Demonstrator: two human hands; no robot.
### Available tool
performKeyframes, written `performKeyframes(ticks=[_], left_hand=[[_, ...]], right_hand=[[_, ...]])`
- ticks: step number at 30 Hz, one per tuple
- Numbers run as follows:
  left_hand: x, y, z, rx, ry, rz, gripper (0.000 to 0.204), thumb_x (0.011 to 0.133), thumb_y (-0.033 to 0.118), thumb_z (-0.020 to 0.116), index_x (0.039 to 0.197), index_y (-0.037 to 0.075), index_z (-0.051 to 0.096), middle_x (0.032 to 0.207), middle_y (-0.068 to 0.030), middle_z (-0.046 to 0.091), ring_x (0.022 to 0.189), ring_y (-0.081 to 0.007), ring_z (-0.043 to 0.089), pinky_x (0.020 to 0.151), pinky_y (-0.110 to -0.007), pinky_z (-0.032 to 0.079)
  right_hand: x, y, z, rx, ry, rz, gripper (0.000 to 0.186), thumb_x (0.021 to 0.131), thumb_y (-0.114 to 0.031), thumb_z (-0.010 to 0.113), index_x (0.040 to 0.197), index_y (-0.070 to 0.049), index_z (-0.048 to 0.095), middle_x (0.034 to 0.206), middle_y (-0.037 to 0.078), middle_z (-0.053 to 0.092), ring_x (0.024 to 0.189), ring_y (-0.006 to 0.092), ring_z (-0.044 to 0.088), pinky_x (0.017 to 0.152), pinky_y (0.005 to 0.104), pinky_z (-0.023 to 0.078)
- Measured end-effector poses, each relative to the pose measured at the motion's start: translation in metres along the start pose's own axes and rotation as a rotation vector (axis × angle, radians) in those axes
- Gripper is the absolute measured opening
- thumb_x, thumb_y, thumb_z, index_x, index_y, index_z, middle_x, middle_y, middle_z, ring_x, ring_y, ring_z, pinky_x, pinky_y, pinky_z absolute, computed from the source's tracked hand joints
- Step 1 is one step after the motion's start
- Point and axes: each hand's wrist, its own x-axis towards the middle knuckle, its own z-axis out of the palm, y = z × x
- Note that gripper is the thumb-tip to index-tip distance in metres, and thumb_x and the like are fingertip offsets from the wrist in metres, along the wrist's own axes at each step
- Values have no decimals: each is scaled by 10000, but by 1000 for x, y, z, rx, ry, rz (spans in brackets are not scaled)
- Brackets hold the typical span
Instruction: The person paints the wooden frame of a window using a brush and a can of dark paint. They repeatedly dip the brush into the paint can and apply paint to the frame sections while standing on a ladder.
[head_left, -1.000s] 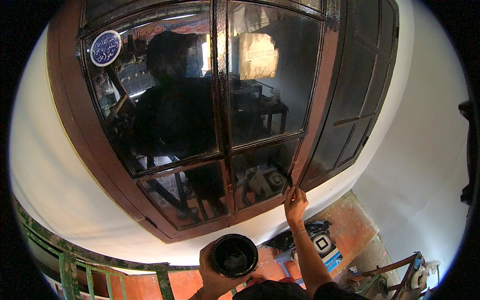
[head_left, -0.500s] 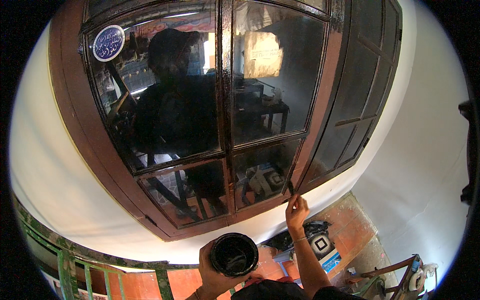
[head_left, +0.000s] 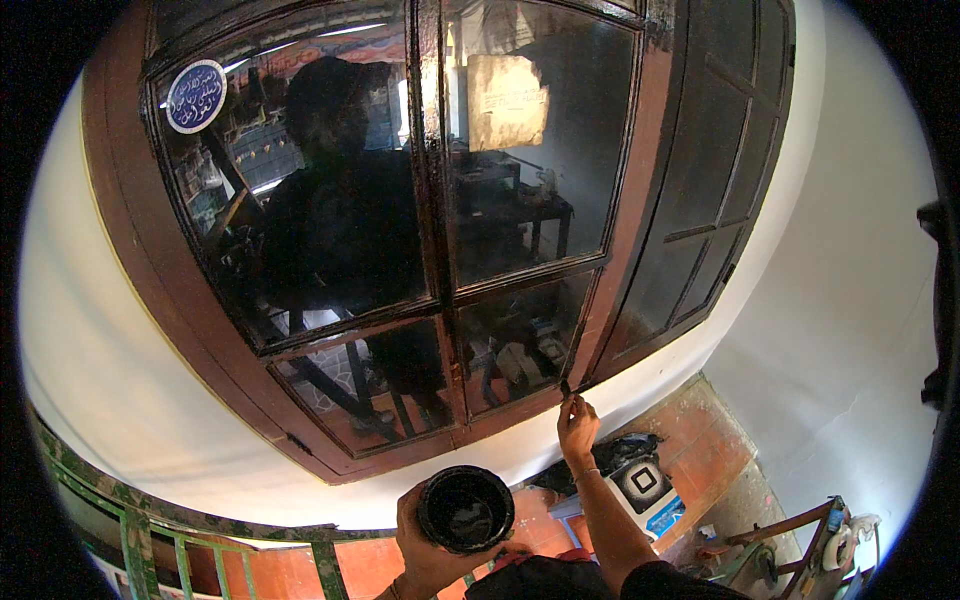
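Left hand: here it is at bottom centre, the left hand (head_left: 422,550) wrapped around a black pot (head_left: 470,546), fingers curled about its side.
Black pot: mouth turned up to the camera, its inside coated dark, with a greyish sheen low down; how much is in it, I cannot tell.
Right hand: and over to the right of centre, the right hand (head_left: 577,430) pinches a short, dark brush (head_left: 566,388) between thumb and fingers.
Brush: its tip is up at the lower right corner of the lower right pane (head_left: 525,345); whether it touches wood or glass is too small to call.
Done so far: glossy black runs down the centre bar (head_left: 430,150) and along the crossbar (head_left: 535,277), so those look well covered, by my judgement.
Left over: plain brown shows on the right upright (head_left: 640,165), the bottom rail (head_left: 505,413) and the left upright (head_left: 122,185); whether they are meant to be coated, I cannot say.
Lower right: a box (head_left: 645,490) sits on the orange tiles (head_left: 700,462), beyond the right forearm.
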Motion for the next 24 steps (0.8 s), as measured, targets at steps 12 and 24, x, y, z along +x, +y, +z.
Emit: performKeyframes(ticks=[12, 24], left_hand=[[-3, 0, 3, -169, 80, -112, 1066, 540, 305, 1035, 1371, 20, 432, 1286, -169, 639, 1190, -288, 660, 1059, -443, 525], [-5, -3, 3, -162, 64, -103, 1096, 534, 309, 1040, 1390, 21, 419, 1305, -176, 626, 1203, -296, 655, 1066, -443, 526]], right_hand=[[43, -35, -17, 81, 65, -16, 242, 1018, -102, 583, 810, 20, 597, 685, 226, 566, 654, 427, 588, 583, 516, 455], [115, -92, -53, 169, 336, -178, 197, 1027, -99, 589, 890, 16, 669, 719, 200, 596, 637, 375, 584, 573, 455, 455]])
